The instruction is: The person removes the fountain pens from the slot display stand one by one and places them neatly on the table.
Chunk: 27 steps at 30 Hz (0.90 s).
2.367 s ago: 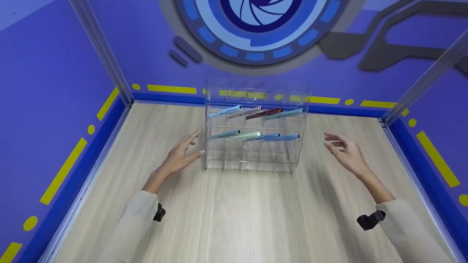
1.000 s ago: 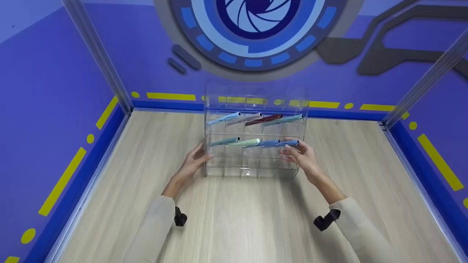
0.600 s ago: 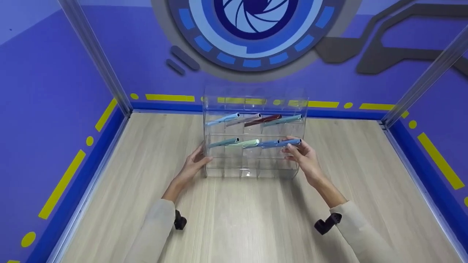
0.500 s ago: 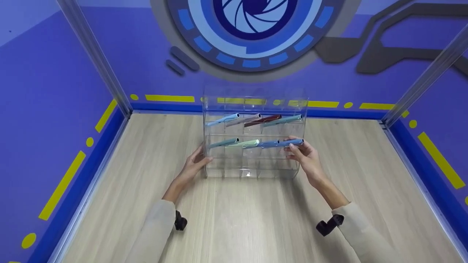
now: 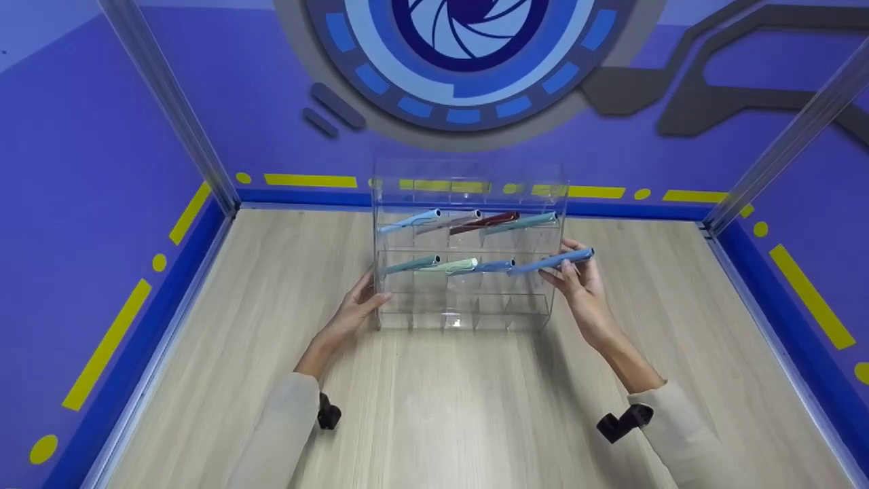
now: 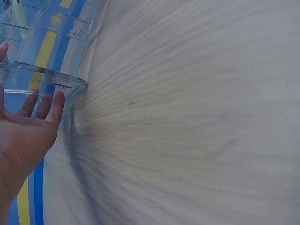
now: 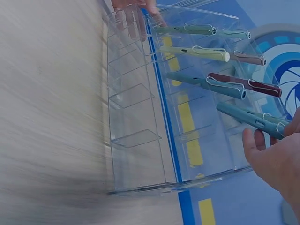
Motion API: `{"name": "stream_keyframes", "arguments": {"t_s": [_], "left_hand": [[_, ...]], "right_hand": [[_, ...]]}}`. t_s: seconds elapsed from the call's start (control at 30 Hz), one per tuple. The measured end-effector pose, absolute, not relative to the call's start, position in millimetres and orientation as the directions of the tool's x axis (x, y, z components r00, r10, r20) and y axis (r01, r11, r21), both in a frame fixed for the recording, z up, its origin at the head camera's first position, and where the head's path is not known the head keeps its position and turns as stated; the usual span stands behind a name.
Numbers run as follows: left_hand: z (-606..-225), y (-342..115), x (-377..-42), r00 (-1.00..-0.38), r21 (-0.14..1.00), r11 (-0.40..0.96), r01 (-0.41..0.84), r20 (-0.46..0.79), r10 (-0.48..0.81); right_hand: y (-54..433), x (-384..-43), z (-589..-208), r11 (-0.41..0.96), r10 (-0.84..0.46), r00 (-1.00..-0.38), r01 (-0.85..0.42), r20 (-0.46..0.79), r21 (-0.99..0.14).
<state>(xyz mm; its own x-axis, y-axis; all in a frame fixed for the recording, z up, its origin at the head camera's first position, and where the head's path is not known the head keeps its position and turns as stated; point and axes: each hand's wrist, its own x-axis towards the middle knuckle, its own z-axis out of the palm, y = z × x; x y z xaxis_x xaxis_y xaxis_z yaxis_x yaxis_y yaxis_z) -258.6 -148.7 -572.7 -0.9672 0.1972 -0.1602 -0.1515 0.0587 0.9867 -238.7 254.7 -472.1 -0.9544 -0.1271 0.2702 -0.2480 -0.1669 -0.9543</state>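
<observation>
Pinching blue pen (image 5: pixel 543 263) in right hand (image 5: pixel 585 295), angled inward, touching clear rack (image 5: pixel 411 301) along left side with spread left hand (image 5: pixel 353 310).

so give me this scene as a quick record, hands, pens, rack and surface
left hand: touches the left side of the clear rack
right hand: pinches the held blue pen at the rack's right side
held pen's far tip: overlaps the rack in view; cannot tell if clear of it
upper row, left to right: light blue pen, pale mauve pen, dark red pen, upper teal pen
lower row, left to right: lower teal pen, pale green pen, racked blue pen
surface: wood-grain table
</observation>
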Motion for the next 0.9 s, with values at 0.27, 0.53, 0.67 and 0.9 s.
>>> {"name": "stream_keyframes", "arguments": {"t_s": [0.27,0.53,0.67,0.9], "left_hand": [[-573,-148,-260,-0.962,0.982,0.083,-0.171,-0.185,0.202],[-575,-150,-261,-0.961,0.982,0.08,-0.169,-0.182,0.208],[-575,-149,-260,-0.959,0.98,0.073,-0.187,-0.198,0.202],[-573,-152,-259,-0.95,0.976,0.097,-0.198,-0.215,0.225]], "right_hand": [[264,-236,-468,-0.176,-0.054,-0.97,-0.226,0.239,-0.958],[277,-236,-471,-0.083,0.009,-0.984,-0.18,0.18,-0.98],[284,-236,-474,-0.029,0.059,-0.987,-0.149,0.147,-0.988],[287,-238,-485,0.016,0.211,-0.975,-0.059,0.061,-0.998]]}}
